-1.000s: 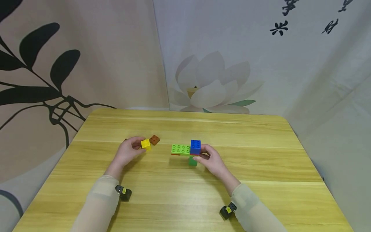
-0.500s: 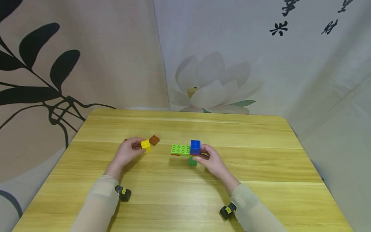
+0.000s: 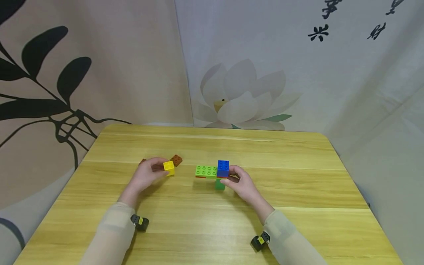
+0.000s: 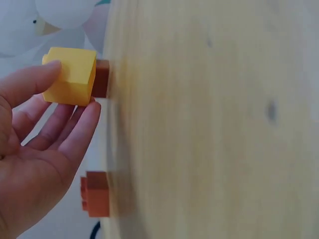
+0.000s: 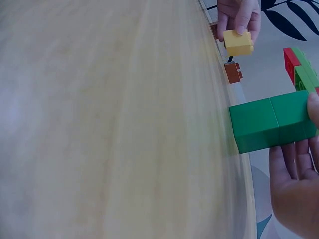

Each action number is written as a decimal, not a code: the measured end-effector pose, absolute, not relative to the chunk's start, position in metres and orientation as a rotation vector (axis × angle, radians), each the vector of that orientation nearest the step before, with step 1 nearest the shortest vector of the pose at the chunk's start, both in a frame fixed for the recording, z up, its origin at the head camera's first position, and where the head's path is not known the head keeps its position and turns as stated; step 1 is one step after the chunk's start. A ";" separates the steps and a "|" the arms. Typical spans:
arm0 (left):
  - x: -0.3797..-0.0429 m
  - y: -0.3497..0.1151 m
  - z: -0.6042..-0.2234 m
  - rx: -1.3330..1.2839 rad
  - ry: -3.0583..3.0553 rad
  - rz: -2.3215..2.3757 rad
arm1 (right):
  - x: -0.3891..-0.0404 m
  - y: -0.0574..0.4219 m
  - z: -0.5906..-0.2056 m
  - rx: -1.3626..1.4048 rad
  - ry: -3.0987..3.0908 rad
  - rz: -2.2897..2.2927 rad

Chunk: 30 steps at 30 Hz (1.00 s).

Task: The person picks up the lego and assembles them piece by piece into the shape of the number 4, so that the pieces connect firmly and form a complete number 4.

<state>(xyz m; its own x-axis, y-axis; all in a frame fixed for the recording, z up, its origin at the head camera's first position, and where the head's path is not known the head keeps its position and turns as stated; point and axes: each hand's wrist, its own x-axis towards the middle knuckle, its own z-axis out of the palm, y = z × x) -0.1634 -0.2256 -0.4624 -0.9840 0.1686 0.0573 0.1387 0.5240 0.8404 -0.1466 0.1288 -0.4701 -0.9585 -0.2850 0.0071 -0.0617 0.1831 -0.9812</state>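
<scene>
Wood-grained tabletop lies under the yellow block, which I pinch, raised, in my left hand. Just beyond it sits a brown block. Off to the right, my right hand grips the joined stack, whose long light-green block points left, toward the yellow one.

Yellow block, pinched in my left hand above the tabletop. Built piece, gripped in my right hand: dark green blocks form a column beneath a red layer and studded lime-green bar, which juts leftward; a studded blue block sits at its right end.
</scene>
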 end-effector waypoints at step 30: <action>-0.147 -0.141 -0.393 0.665 2.490 1.761 | -0.146 0.128 -0.469 -0.333 2.282 -1.873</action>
<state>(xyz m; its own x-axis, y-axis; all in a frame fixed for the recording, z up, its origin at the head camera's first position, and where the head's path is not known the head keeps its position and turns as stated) -0.1466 -0.1412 -0.3929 -0.9092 0.3511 0.2240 0.3283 0.2731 0.9043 -0.1456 0.1281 -0.4695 -0.9604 -0.2783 0.0097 -0.0638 0.1858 -0.9805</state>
